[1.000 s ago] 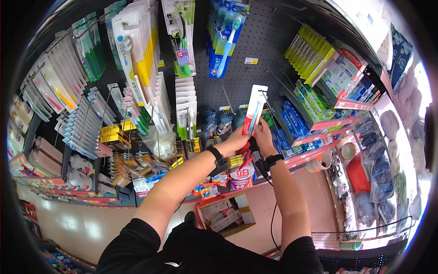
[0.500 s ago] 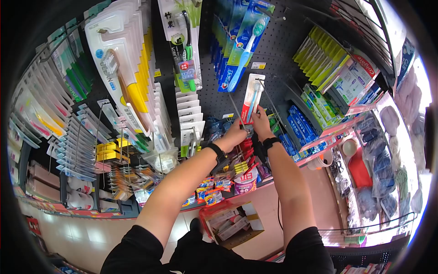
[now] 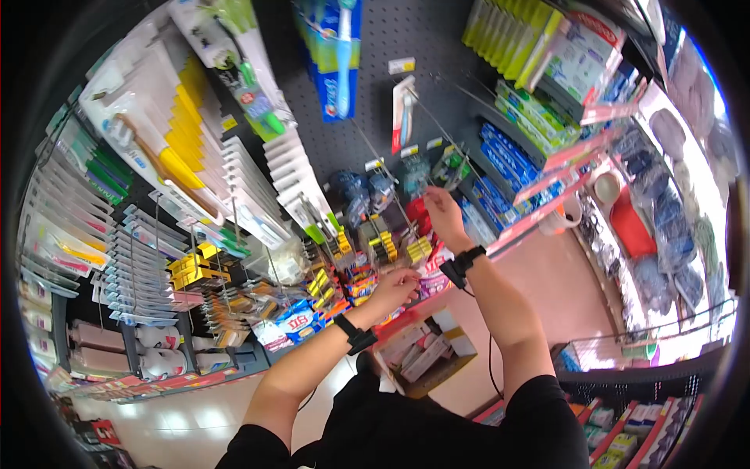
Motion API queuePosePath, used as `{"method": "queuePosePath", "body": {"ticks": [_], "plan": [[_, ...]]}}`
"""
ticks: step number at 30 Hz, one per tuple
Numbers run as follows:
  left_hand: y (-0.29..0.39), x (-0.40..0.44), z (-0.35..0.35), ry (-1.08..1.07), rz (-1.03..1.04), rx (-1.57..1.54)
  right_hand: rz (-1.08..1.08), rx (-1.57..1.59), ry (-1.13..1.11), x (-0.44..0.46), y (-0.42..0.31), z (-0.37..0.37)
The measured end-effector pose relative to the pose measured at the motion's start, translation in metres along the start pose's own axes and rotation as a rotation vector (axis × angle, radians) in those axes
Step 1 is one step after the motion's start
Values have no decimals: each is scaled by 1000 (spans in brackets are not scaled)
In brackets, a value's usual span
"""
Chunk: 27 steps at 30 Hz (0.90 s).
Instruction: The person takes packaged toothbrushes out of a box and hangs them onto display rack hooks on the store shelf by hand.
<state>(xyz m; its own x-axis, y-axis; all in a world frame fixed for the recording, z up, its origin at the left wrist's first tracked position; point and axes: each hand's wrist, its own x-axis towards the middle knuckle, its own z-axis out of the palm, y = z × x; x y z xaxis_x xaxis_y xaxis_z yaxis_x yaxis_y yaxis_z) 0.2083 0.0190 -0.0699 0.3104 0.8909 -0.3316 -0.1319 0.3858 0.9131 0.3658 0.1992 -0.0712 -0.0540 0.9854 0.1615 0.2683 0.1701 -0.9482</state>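
Observation:
A toothbrush pack (image 3: pixel 402 115) with a red-and-white card hangs by itself on a peg hook of the dark pegboard. Neither hand touches it. My right hand (image 3: pixel 444 213) is in the air below and right of the pack, fingers loosely bent, nothing visible in it. Lower down, my left hand (image 3: pixel 393 291) hovers over the shelf's front edge near bagged goods, loosely open with no item seen in it. Both wrists wear black bands. An open cardboard box (image 3: pixel 426 356) with several packs inside stands on the floor beneath my hands.
Blue toothbrush packs (image 3: pixel 328 62) hang up at the top. Rows of carded toothbrushes (image 3: pixel 156 141) fill the left side. Toothpaste boxes (image 3: pixel 508 152) are stacked on the right shelf. Metal peg hooks stick out toward me. Detergent bags (image 3: pixel 293 320) lie along the lower shelf.
Both hands have let go of the toothbrush pack, which now hangs on the hook. My left hand has dropped toward the box, and my right hand has drawn back from the pack. The view has shifted.

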Motion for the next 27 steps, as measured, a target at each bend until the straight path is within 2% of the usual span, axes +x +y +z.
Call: {"method": "queuePosePath", "body": {"ticks": [2, 4, 7, 10, 12, 14, 16, 18, 20, 22, 24, 25, 27], "plan": [[-30, -26, 13, -32, -66, -3, -26, -4, -11, -62, 33, -11], [-59, -37, 20, -66, -146, -8, 126, 0, -126, -132, 43, -27], [-128, -71, 33, -30, -355, 64, 355, -68, -149, -241, 65, -45], [-189, -93, 38, -112, -430, 325, 540, -90, -205, -332, 100, -60], [-210, -113, 45, -101, -386, 503, 458, -273, -217, -378, 128, -62], [-220, -125, 50, -125, -483, 559, 571, -304, -252, -412, 132, -65], [-231, -132, 53, -154, -451, 742, 320, -435, -295, -434, 134, -65], [-244, -136, 57, -153, -478, 786, 314, -431, -306, -452, 136, -66], [-260, -131, 58, -179, -317, 849, 283, -604, -405, -460, 142, -65], [-259, -130, 67, -174, -311, 856, 248, -611, -386, -466, 145, -64], [-258, -128, 74, -221, -231, 1162, 216, -625, -365, -468, 148, -65], [-261, -130, 76, -232, -244, 1162, 170, -656, -368, -469, 149, -65], [-268, -126, 78, -280, -11, 1484, 131, -685, -372, -467, 149, -66]]}}
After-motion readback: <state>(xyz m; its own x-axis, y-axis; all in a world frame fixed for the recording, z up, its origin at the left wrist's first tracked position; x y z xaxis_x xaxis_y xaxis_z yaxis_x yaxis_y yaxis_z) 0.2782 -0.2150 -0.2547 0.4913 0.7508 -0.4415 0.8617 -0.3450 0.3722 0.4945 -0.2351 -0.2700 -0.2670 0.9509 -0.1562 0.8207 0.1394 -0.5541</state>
